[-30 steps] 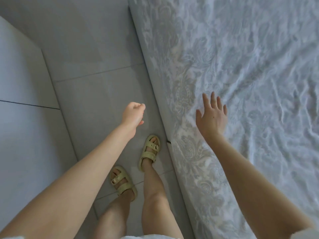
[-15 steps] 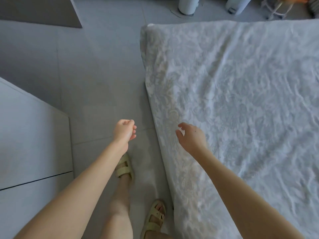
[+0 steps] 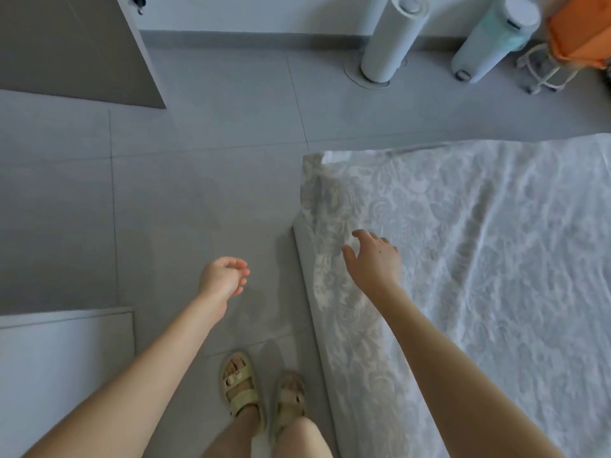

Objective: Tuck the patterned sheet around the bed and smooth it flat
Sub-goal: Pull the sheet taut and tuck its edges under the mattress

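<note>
- Because the sheet (image 3: pixel 479 259) is thin, soft cloth, it should be light and limp. I judge it will bunch and crease under a push rather than slide as one piece, so flat palms suit the smoothing and a pinch at the hem suits the tucking.
- It lies spread over the bed (image 3: pixel 305 285), covering the top and hanging down the side nearest the person. Fine wrinkles run across the whole of it.
- The best place to take hold, as I judge it, is the far left corner (image 3: pixel 314 166) of the bed. The cloth stands bunched there, and a plain white strip shows along the far edge just past it, so that end looks untucked.
- One side edge of the sheet runs from beside the sandals (image 3: pixel 238 381) away to that corner, where the far edge turns off to the right. The bed runs out of view to the right and below, so I cannot tell which edge is the longer.
- The right hand (image 3: pixel 373 259) is over the sheet just short of the corner, near the side edge, with fingers spread, gently bent and gripping nothing. Whether the fingertips touch the cloth I cannot tell.
- The left hand (image 3: pixel 223 276) hangs off the bed, above the floor (image 3: pixel 198 193) beside the side edge, with fingers loosely curled and empty.
</note>
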Action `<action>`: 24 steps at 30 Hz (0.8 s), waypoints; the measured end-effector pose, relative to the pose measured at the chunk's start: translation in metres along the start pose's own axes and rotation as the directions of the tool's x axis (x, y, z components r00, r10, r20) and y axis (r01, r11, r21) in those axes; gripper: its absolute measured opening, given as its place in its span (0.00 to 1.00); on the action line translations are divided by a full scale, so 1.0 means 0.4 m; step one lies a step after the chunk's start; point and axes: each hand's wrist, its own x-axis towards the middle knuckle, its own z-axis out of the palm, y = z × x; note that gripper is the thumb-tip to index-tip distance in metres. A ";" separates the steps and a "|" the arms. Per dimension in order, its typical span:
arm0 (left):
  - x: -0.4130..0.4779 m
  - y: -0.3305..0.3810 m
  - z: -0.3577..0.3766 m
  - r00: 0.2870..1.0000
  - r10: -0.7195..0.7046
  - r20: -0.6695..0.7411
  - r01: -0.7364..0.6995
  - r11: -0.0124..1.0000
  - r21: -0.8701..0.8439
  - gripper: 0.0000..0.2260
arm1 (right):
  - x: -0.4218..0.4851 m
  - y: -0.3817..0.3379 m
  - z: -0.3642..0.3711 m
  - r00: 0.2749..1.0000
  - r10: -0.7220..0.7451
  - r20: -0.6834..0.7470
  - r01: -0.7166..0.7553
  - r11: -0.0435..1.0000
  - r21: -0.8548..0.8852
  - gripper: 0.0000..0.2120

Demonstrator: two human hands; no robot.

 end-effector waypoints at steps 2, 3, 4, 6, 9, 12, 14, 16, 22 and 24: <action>0.050 0.052 0.020 1.000 -0.004 0.026 0.004 1.000 0.000 0.14 | 0.088 -0.031 -0.018 1.000 -0.003 -0.027 0.001 0.997 -0.076 0.17; 0.074 0.077 0.035 0.999 -0.010 0.037 0.011 1.000 -0.009 0.13 | 0.134 -0.045 -0.029 0.999 -0.006 -0.054 0.001 0.996 -0.093 0.16; 0.098 0.102 0.050 0.999 -0.020 0.048 0.022 0.999 -0.028 0.13 | 0.179 -0.058 -0.039 0.997 -0.010 -0.078 0.001 0.994 -0.106 0.16; 0.145 0.152 0.082 0.996 -0.059 0.071 0.064 0.995 -0.073 0.10 | 0.270 -0.084 -0.057 0.996 -0.005 -0.090 -0.006 0.992 -0.127 0.18; 0.212 0.229 0.122 0.990 -0.099 0.098 0.106 0.992 -0.074 0.09 | 0.410 -0.123 -0.063 0.999 0.030 -0.028 -0.034 0.984 -0.177 0.24; 0.287 0.306 0.139 0.991 -0.066 0.113 0.069 0.997 -0.027 0.07 | 0.546 -0.164 -0.029 0.993 0.100 0.064 -0.085 0.974 -0.209 0.28; 0.342 0.350 0.146 0.992 -0.046 0.120 0.047 0.999 -0.009 0.05 | 0.614 -0.186 -0.006 0.983 0.137 0.125 -0.104 0.966 -0.238 0.24; 0.393 0.380 0.161 0.990 -0.042 0.132 0.042 0.999 0.004 0.06 | 0.656 -0.192 0.013 0.976 0.140 0.166 -0.095 0.963 -0.253 0.10; 0.470 0.421 0.284 0.963 -0.117 0.242 0.091 0.989 0.116 0.13 | 0.551 -0.048 -0.058 0.954 -0.148 -0.261 0.170 0.984 0.061 0.10; 0.475 0.426 0.340 0.944 -0.036 0.328 -0.041 0.974 0.225 0.15 | 0.502 0.020 -0.109 0.934 -0.172 -0.314 0.242 0.949 0.201 0.08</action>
